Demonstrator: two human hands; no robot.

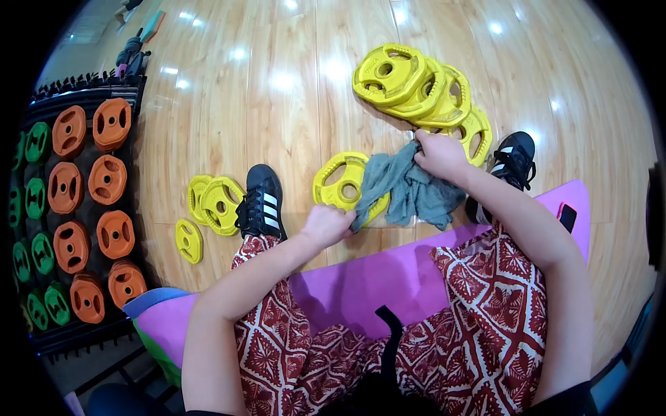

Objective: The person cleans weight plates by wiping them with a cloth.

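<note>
A grey-blue cloth [409, 184] hangs between my two hands, bunched and creased. My left hand [329, 225] is closed on its lower left corner, beside a yellow weight plate [340, 177] that lies on the floor partly under the cloth. My right hand [442, 154] grips the cloth's upper right end, just below a leaning pile of several yellow plates [388, 73]. Part of the lowest plate in that pile [479, 135] shows beyond my right hand.
Smaller yellow plates [220, 206] lie left of my left shoe [262, 201]. A rack with orange plates [107, 179] and green plates [35, 198] stands at the far left. A pink mat [368, 284] is under my legs, with a phone [566, 217] at its right end.
</note>
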